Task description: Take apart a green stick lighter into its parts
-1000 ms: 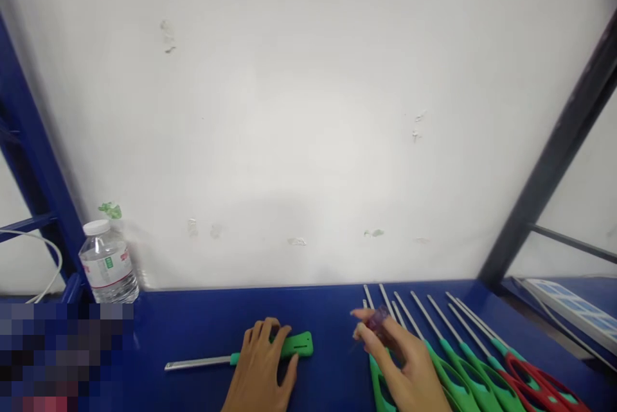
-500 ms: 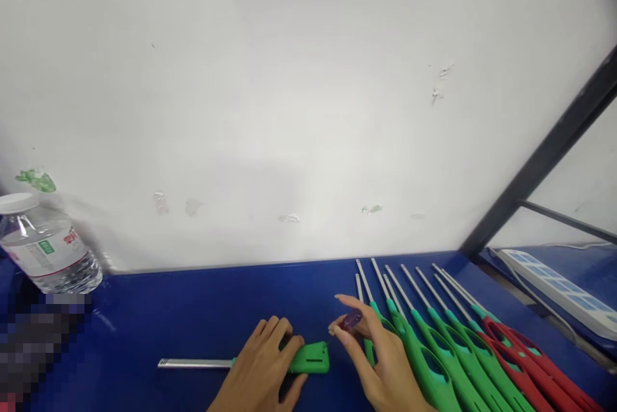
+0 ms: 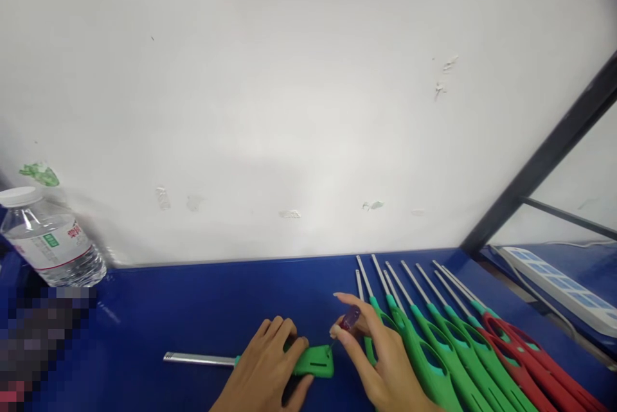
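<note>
Under my left hand lies a green long-necked lighter, its metal tube pointing left along the blue table. My left fingers are wrapped round its handle and hold it down. Between thumb and fingertips, my right hand pinches a small screwdriver with a translucent purple handle. The thin shaft slants down to the upper corner of the lighter's handle end, and its tip appears to meet a small hole there. The lighter's trigger part is hidden by my left hand.
Several green lighters lie in a row on the blue table at right, with red lighters beyond. A water bottle stands at far left. A white power strip and a dark metal post are at right.
The view has shifted slightly. The screwdriver stands a little more upright, its tip still at the lighter's handle corner. Both hands keep their grips.
</note>
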Demonstrator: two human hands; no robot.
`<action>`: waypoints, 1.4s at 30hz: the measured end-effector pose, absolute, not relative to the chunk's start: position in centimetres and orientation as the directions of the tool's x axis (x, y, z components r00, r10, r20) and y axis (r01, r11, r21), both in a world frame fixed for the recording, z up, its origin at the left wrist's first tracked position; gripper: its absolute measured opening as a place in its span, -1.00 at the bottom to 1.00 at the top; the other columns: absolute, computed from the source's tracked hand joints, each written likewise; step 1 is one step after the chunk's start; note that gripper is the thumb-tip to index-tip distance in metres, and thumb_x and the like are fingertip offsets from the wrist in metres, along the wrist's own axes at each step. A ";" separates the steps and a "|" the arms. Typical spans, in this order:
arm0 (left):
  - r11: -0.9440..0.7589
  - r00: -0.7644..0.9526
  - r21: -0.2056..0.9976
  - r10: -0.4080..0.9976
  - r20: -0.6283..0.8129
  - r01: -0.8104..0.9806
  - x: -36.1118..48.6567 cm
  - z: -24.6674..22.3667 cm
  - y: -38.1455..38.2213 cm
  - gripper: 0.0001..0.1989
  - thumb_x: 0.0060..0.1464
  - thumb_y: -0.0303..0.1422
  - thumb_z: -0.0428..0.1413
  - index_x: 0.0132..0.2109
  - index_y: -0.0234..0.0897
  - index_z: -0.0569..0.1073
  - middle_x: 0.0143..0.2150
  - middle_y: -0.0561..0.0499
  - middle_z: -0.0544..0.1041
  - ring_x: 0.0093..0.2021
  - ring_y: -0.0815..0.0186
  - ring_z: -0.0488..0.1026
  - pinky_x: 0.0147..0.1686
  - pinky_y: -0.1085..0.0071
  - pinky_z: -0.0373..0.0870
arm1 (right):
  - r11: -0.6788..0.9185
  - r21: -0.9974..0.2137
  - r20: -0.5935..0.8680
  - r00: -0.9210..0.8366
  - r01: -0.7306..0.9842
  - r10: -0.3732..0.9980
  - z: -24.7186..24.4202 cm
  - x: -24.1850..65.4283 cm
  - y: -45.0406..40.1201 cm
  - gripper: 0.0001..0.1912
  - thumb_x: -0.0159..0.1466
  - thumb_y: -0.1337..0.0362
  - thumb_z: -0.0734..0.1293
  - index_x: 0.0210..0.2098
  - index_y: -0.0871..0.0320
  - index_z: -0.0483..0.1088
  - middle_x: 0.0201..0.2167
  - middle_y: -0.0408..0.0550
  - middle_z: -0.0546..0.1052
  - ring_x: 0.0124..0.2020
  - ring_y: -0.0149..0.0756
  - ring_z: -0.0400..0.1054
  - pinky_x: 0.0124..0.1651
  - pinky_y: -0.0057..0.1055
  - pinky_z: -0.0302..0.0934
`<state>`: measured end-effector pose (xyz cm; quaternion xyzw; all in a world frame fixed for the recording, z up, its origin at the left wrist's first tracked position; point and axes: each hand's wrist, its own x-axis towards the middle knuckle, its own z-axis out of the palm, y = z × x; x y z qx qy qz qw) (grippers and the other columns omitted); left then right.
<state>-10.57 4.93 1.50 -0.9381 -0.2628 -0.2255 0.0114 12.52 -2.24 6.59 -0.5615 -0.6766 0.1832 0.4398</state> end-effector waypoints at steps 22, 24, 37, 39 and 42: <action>-0.842 0.774 0.123 0.532 0.342 0.525 -9.6 2.3 4.4 -0.68 0.31 -0.23 0.20 0.12 -0.25 0.46 -0.02 -0.03 0.55 -0.01 0.22 0.55 0.04 0.07 0.58 | 0.428 -0.601 0.563 -0.022 0.675 0.826 6.3 12.8 -2.2 -0.49 0.49 0.28 0.36 0.38 -0.10 0.29 -0.32 -0.21 0.62 -0.37 -0.34 0.55 -0.16 -0.48 0.45; -0.844 0.778 0.120 0.530 0.338 0.523 -9.6 2.5 4.4 -0.69 0.31 -0.24 0.20 0.12 -0.25 0.47 -0.02 -0.03 0.55 -0.01 0.22 0.55 0.04 0.08 0.58 | 0.458 -0.594 0.583 -0.038 0.662 0.812 6.5 12.8 -2.3 -0.55 0.47 0.31 0.37 0.30 -0.13 0.38 -0.18 -0.17 0.66 -0.29 -0.33 0.58 -0.12 -0.46 0.46; -0.847 0.791 0.130 0.528 0.308 0.515 -9.6 3.0 4.3 -0.70 0.32 -0.28 0.19 0.13 -0.25 0.45 0.00 -0.03 0.53 -0.02 0.24 0.54 0.02 0.11 0.58 | 0.430 -0.724 0.549 0.072 0.539 0.833 7.9 12.8 -2.6 -0.72 0.51 0.31 0.32 0.11 -0.17 0.54 -0.20 -0.20 0.66 -0.24 -0.35 0.57 -0.13 -0.51 0.42; -0.846 0.793 0.130 0.530 0.300 0.517 -9.6 2.9 4.2 -0.71 0.32 -0.28 0.19 0.13 -0.25 0.45 -0.01 -0.03 0.53 -0.03 0.24 0.54 0.00 0.12 0.58 | 0.423 -0.741 0.534 0.076 0.521 0.842 7.9 12.7 -2.7 -0.68 0.54 0.32 0.27 0.15 -0.18 0.52 -0.15 -0.19 0.68 -0.18 -0.34 0.59 -0.10 -0.51 0.43; -0.848 0.797 0.127 0.528 0.293 0.515 -9.6 2.9 4.2 -0.71 0.31 -0.28 0.20 0.12 -0.25 0.46 -0.02 -0.03 0.53 -0.03 0.23 0.54 0.01 0.11 0.58 | 0.424 -0.759 0.525 0.079 0.494 0.847 8.0 12.6 -2.7 -0.71 0.55 0.29 0.27 0.13 -0.16 0.54 -0.09 -0.15 0.66 -0.17 -0.33 0.59 -0.10 -0.49 0.44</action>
